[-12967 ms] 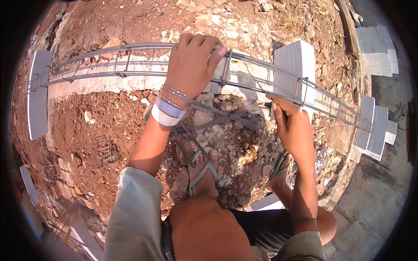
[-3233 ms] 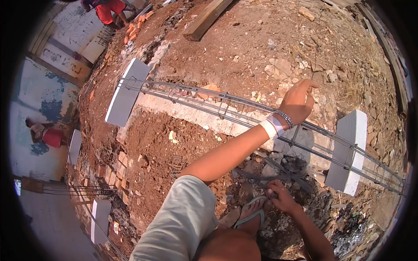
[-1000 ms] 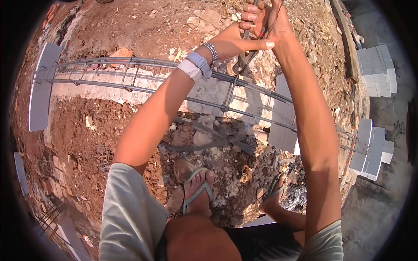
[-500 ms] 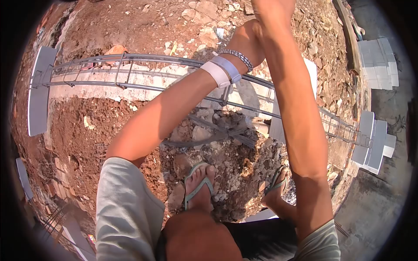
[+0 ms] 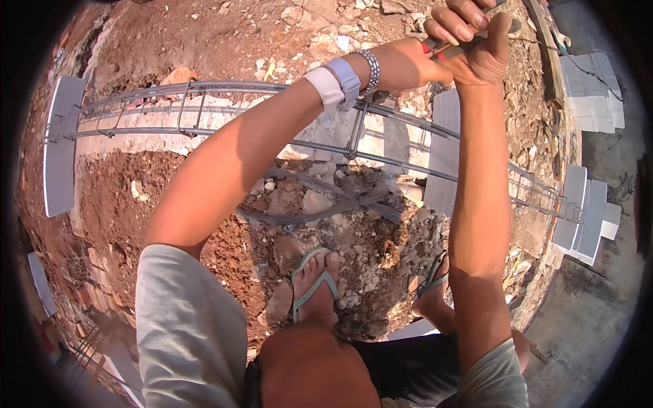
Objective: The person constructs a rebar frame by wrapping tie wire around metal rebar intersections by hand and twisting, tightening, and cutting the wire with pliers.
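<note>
Both hands meet at the top, right of centre, above the rebar cage [image 5: 272, 136]. My right hand [image 5: 476, 51] has its palm toward me and its fingers curled round a dark hand tool with red on it [image 5: 439, 49]; the grip hides most of it, so its kind is unclear. My left hand [image 5: 408, 64] presses against the right palm from the left. Its fingertips are tucked out of sight, and what they hold cannot be made out. A thin dark wire [image 5: 564, 58] runs from near the right hand toward the right.
A grey board [image 5: 64, 146] stands at the cage's left end, another board [image 5: 442, 153] at its middle. Bundled wire [image 5: 306, 217] lies on the rubble before my sandalled feet [image 5: 316, 282]. Light blocks [image 5: 592, 92] and panels [image 5: 581, 211] sit on the concrete at right.
Both hands have come lower and to the right, from the top edge into fuller view. The curled right fingers, the red-marked tool and the dark wire now show.
</note>
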`<action>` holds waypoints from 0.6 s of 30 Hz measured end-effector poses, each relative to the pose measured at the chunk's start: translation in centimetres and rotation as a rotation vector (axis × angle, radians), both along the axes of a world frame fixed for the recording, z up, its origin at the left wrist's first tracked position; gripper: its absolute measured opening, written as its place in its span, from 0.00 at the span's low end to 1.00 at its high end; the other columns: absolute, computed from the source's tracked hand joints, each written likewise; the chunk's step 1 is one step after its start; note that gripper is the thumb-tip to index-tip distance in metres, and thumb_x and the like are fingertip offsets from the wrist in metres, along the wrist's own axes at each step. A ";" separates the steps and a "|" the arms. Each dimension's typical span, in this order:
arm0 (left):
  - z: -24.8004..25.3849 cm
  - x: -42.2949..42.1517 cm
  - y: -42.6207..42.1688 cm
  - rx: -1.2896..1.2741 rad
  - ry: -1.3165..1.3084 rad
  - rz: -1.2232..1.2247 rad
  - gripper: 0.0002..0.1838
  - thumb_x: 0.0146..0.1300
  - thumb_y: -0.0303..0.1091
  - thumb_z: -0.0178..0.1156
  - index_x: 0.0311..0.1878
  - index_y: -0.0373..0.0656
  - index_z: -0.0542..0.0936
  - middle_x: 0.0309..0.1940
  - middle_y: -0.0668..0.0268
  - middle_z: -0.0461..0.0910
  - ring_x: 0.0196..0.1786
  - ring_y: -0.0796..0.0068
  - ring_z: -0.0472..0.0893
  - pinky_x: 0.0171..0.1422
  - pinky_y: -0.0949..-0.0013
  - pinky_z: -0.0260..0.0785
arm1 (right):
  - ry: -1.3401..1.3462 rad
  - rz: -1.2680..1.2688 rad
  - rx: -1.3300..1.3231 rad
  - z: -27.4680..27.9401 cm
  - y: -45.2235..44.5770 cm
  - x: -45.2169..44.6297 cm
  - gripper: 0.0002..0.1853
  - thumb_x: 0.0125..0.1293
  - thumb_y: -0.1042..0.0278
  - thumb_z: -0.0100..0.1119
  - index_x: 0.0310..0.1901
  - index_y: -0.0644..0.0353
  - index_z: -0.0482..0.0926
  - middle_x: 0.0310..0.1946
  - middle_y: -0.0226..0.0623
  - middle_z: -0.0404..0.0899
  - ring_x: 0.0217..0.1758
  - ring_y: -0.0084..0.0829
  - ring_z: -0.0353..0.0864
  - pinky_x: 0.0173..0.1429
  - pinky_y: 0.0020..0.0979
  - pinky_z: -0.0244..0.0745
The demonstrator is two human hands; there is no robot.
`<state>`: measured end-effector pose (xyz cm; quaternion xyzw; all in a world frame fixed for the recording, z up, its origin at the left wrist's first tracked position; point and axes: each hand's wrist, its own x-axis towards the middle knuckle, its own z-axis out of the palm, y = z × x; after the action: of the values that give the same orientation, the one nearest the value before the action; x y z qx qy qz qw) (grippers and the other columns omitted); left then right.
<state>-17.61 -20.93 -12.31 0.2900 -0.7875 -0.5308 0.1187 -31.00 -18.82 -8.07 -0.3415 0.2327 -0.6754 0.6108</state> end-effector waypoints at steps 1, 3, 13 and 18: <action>-0.1 -0.1 -0.1 -0.108 -0.054 -0.077 0.15 0.62 0.25 0.58 0.50 0.53 0.83 0.28 0.69 0.76 0.32 0.72 0.80 0.35 0.67 0.72 | 0.096 -0.214 0.091 0.1 0.0 -0.7 0.09 0.72 0.59 0.65 0.39 0.55 0.84 0.32 0.35 0.85 0.35 0.41 0.84 0.38 0.48 0.77; -1.7 -0.6 -1.2 -0.225 -0.039 -0.241 0.19 0.60 0.22 0.57 0.51 0.56 0.84 0.31 0.69 0.77 0.35 0.71 0.80 0.37 0.66 0.73 | 0.014 -0.186 0.059 1.6 1.5 -0.7 0.20 0.71 0.45 0.63 0.42 0.57 0.79 0.31 0.33 0.80 0.36 0.37 0.81 0.52 0.50 0.79; 0.2 -3.5 0.3 0.274 -0.385 -0.448 0.16 0.60 0.47 0.72 0.28 0.50 0.77 0.17 0.79 0.67 0.19 0.83 0.67 0.21 0.73 0.59 | -0.223 -0.239 -0.054 -2.9 8.1 -4.7 0.25 0.67 0.34 0.65 0.23 0.43 0.73 0.16 0.17 0.70 0.22 0.25 0.68 0.39 0.36 0.68; -0.1 -4.6 0.5 0.108 -0.494 -0.554 0.19 0.57 0.50 0.73 0.29 0.47 0.77 0.19 0.75 0.71 0.20 0.77 0.70 0.23 0.70 0.63 | -0.382 -0.352 -0.065 -4.8 9.8 -4.2 0.22 0.65 0.43 0.71 0.21 0.43 0.74 0.15 0.16 0.71 0.20 0.19 0.66 0.36 0.30 0.65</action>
<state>-22.23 -20.44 -12.39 0.1913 -0.8118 -0.4975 -0.2384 -35.24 -9.03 -12.89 -0.1814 0.1471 -0.8306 0.5055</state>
